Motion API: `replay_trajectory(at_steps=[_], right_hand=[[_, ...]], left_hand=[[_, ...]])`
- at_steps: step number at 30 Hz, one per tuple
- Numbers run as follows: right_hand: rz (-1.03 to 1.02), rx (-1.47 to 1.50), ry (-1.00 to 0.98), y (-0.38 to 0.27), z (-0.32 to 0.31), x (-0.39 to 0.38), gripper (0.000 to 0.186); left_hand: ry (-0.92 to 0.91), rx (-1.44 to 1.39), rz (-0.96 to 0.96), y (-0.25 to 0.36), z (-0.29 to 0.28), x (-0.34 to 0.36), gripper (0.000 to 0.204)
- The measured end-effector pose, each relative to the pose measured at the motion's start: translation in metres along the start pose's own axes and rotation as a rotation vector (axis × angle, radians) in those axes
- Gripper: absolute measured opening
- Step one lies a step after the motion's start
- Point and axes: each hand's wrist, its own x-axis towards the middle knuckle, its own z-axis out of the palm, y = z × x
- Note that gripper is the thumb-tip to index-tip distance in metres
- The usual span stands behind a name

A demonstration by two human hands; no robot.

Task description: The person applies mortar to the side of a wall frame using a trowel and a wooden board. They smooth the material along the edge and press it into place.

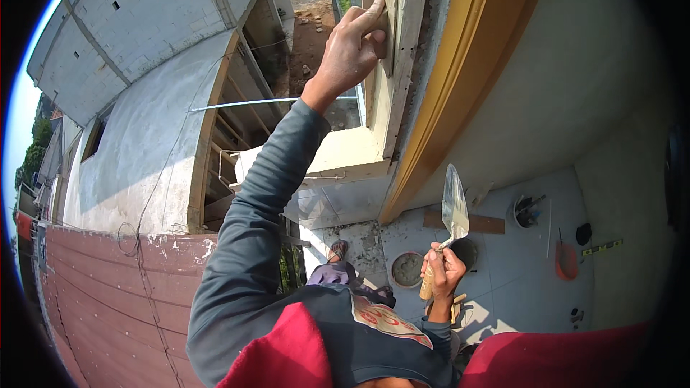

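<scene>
My left hand [351,49] is raised at the window opening, its fingers partly curled and one stretched along a flat, mortar-coloured board [389,25]. The board lies upright against the pale inner side of the window frame [404,65]. Whether it has a handle is hidden by the hand. Lower down on the right, my right hand [447,273] is closed round the wooden handle of a pointed trowel [454,207]. The trowel's blade points up, with pale smears on its metal, and stands apart from the wall.
Below on the tiled floor sit a bowl of mortar [407,270], a dark bucket [465,251], a plank [483,223], a pail of tools [528,211], a red container [566,262] and a yellow level [602,248]. A yellow-brown frame [460,79] borders the wall. Outside lies a reddish roof [115,294].
</scene>
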Motion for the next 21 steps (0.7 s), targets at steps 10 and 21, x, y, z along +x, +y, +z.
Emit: replay_trajectory(at_steps=[10,21], right_hand=[[-0.162,-0.006,-0.051,-0.014,0.016,0.019,0.029],[-0.169,-0.020,0.019,-0.028,0.024,0.000,0.026]], left_hand=[[-0.120,-0.094,-0.259,-0.019,0.029,-0.127,0.060],[0.068,-0.089,0.158,-0.016,-0.022,0.089,0.047]])
